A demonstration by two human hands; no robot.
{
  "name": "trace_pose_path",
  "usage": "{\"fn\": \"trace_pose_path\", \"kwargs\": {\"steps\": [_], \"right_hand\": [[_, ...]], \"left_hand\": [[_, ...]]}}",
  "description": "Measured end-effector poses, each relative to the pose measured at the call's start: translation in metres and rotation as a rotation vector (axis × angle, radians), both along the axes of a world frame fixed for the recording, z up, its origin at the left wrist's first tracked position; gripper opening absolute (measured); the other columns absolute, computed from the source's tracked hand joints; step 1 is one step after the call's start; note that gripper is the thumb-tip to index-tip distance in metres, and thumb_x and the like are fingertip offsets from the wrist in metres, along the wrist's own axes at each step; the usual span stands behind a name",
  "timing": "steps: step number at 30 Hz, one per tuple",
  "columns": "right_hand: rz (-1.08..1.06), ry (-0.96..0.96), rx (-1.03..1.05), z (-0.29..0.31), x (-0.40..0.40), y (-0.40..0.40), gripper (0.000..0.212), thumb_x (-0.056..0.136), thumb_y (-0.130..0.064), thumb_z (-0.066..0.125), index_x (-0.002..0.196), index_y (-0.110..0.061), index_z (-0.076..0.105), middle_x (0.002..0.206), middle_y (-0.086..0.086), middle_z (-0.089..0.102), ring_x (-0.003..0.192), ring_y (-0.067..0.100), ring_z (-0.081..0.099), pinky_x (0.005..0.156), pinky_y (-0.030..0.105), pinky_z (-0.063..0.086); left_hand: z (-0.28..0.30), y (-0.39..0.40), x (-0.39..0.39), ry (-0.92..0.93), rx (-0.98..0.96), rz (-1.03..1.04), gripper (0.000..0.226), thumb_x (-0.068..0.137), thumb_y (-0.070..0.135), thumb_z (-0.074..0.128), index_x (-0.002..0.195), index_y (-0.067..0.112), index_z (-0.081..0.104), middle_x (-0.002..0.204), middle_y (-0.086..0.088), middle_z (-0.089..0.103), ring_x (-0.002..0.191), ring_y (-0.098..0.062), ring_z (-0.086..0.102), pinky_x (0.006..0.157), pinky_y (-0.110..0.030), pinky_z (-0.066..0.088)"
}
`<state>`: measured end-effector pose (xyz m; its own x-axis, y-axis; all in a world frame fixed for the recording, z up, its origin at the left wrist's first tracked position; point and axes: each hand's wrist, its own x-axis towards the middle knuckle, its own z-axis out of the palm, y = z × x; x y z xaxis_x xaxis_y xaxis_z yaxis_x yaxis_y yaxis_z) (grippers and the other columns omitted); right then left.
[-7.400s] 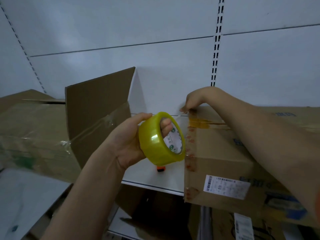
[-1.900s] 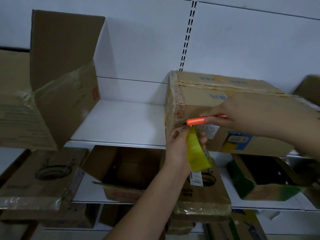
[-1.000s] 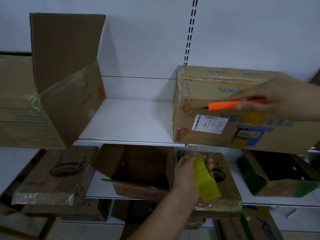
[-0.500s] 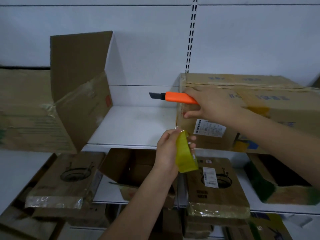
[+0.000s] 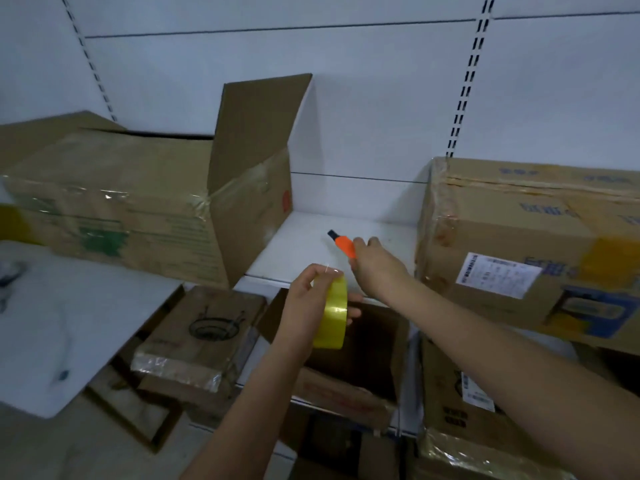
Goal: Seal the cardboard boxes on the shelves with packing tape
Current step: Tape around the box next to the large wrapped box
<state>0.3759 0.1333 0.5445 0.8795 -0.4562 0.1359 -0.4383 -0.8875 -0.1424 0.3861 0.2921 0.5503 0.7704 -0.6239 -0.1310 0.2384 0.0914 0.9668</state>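
Cutter going down on the shelf, tape roll kept in hand

The yellow tape roll [image 5: 331, 311] sits gripped in the left hand [image 5: 306, 299], below the shelf edge and in front of the lower boxes. The right hand [image 5: 375, 268] grasps the orange cutter [image 5: 343, 244] low over the bare white shelf [image 5: 304, 244], between the open-flapped box [image 5: 149, 209] and the taped box [image 5: 526, 244]. Half a second ago the cutter was raised beside the taped box's corner; now it is lowered and clear of it, and the view has swung left. That suggests the right-hand box is finished and the open box is next.
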Motion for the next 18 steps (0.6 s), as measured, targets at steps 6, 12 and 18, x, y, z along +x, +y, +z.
{"fn": "trace_pose_path", "kwargs": {"steps": [6, 12, 18], "right_hand": [[0.01, 0.072, -0.171, -0.021, 0.019, -0.007, 0.046, 0.103, -0.043, 0.035, 0.145, -0.025, 0.04, 0.143, 0.009, 0.044, 0.127, 0.035, 0.041, 0.1, 0.043, 0.035], [0.228, -0.269, 0.739, 0.012, -0.006, 0.031, 0.034, 0.089, -0.053, 0.063, 0.094, -0.022, 0.074, 0.087, -0.008, 0.072, 0.085, 0.003, 0.066, 0.082, 0.022, 0.053], [0.105, -0.352, 0.484, -0.014, 0.006, 0.04, 0.018, 0.081, -0.031, 0.078, 0.072, -0.017, 0.072, 0.07, -0.005, 0.069, 0.066, 0.008, 0.064, 0.064, 0.024, 0.053]], "left_hand": [[-0.007, 0.019, 0.019, -0.01, 0.004, -0.049, 0.017, 0.103, 0.019, 0.049, 0.113, 0.006, 0.055, 0.092, -0.024, 0.074, 0.063, -0.031, 0.07, 0.061, -0.033, 0.055], [-0.018, 0.021, 0.026, -0.03, 0.036, -0.046, 0.025, 0.103, 0.021, 0.049, 0.118, 0.001, 0.053, 0.093, -0.027, 0.073, 0.063, -0.033, 0.07, 0.061, -0.036, 0.055], [-0.033, 0.02, 0.033, -0.043, 0.145, -0.067, 0.02, 0.106, 0.019, 0.043, 0.116, 0.006, 0.054, 0.09, -0.021, 0.075, 0.064, -0.031, 0.07, 0.065, -0.039, 0.058]]}}
